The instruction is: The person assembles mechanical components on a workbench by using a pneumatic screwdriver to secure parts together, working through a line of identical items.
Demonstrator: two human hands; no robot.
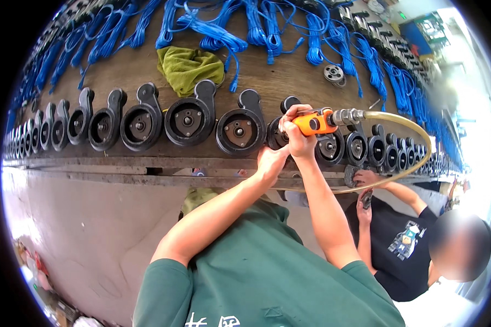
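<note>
While the right hand [299,139] grips an orange tool [317,123], the left hand [271,162] sits lower, grip hidden.

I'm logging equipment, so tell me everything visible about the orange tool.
The orange tool has a hard-looking body with dark round spots. A metallic coupling at its right end joins a translucent, yellowish hose. Held sideways in the right hand, it sits by the row of black housings. The hand hides its left end, so its tip cannot be seen.
</note>
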